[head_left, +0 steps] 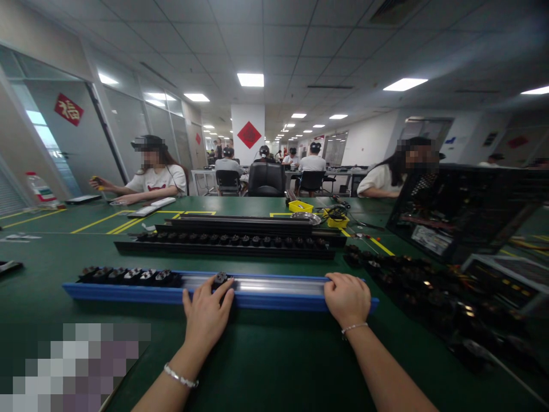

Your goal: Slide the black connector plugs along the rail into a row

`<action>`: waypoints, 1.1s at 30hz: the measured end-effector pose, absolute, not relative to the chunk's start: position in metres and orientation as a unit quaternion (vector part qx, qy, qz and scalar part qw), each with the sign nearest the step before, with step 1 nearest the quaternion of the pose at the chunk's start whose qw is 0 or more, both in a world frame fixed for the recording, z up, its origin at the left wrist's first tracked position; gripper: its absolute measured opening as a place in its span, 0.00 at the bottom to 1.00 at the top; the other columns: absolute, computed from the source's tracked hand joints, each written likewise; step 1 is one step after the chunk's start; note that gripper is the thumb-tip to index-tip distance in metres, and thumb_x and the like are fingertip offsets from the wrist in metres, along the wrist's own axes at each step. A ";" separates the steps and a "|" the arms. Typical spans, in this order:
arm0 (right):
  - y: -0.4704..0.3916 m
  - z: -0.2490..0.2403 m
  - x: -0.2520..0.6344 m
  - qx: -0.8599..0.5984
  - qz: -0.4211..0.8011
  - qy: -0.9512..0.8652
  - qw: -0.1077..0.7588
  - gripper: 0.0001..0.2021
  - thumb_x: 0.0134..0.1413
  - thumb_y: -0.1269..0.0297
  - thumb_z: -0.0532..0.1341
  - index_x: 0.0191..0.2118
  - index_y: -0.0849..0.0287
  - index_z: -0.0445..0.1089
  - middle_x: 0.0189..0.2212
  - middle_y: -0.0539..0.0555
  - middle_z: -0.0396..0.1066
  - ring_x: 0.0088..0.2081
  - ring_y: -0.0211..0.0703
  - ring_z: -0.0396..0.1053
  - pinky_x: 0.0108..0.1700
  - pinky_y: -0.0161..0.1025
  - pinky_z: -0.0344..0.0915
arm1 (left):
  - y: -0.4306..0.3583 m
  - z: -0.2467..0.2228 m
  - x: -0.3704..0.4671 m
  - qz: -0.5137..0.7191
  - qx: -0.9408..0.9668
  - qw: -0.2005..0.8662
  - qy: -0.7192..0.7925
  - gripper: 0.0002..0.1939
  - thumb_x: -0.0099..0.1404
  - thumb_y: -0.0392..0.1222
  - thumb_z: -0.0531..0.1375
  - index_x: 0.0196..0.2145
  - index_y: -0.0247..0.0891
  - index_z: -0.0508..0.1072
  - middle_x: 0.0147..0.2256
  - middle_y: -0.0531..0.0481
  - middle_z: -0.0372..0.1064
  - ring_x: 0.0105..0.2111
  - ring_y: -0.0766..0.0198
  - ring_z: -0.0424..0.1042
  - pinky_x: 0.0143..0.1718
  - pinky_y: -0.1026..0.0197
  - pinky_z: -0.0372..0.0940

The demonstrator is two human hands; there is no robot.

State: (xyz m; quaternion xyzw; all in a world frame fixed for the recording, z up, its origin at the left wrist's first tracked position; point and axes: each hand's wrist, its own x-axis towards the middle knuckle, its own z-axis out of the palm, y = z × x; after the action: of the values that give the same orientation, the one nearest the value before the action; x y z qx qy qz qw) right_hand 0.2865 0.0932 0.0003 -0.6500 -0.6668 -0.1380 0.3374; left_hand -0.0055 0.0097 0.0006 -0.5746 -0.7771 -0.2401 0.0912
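A long blue rail (274,301) with a bare metal channel lies across the green table in front of me. Several black socket modules (135,276) with metal contacts sit in a row in its left part. Near the middle, my left hand (208,309) has its fingers around a single black socket module (222,278) in the channel; the fingertips are partly hidden behind it. My right hand (349,297) is closed over the rail close to its right end, with its thumb side on the near wall.
Behind the blue rail lie black rails (223,250), the nearest filled with modules. A heap of black modules (433,292) spreads at right beside an open computer case (446,212). Yellow trays (300,206) and cables stand farther back. Co-workers sit across the table at left and right.
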 end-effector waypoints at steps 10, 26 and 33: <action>0.094 -0.002 0.286 -0.652 -0.142 -0.662 0.342 0.15 0.48 0.67 0.51 0.33 0.55 0.75 0.37 0.51 0.75 0.42 0.45 0.66 0.52 0.45 0.48 | 0.010 0.001 -0.002 -0.244 -0.579 0.080 -0.774 0.18 0.64 0.50 0.48 0.49 0.56 0.68 0.52 0.47 0.63 0.52 0.53 0.61 0.56 0.32 0.39; 0.092 -0.002 0.279 -0.620 -0.118 -0.685 0.364 0.14 0.51 0.68 0.49 0.34 0.57 0.73 0.37 0.52 0.74 0.42 0.45 0.67 0.56 0.51 0.40 | 0.008 0.003 0.003 -0.228 -0.598 0.083 -0.764 0.19 0.64 0.51 0.47 0.51 0.55 0.67 0.54 0.46 0.61 0.53 0.51 0.59 0.56 0.32 0.38; 0.090 -0.002 0.276 -0.595 -0.123 -0.699 0.377 0.13 0.51 0.68 0.51 0.33 0.56 0.73 0.36 0.51 0.74 0.41 0.44 0.68 0.56 0.50 0.41 | 0.008 0.003 0.006 -0.225 -0.604 0.093 -0.759 0.19 0.64 0.50 0.48 0.50 0.55 0.67 0.54 0.46 0.62 0.52 0.52 0.60 0.55 0.31 0.38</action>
State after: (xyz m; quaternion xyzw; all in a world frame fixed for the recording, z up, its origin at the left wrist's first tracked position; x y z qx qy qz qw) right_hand 0.2758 0.0901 -0.0016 -0.5945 -0.6994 -0.1230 0.3772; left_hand 0.0060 0.0076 0.0032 -0.6043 -0.7586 -0.2251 0.0931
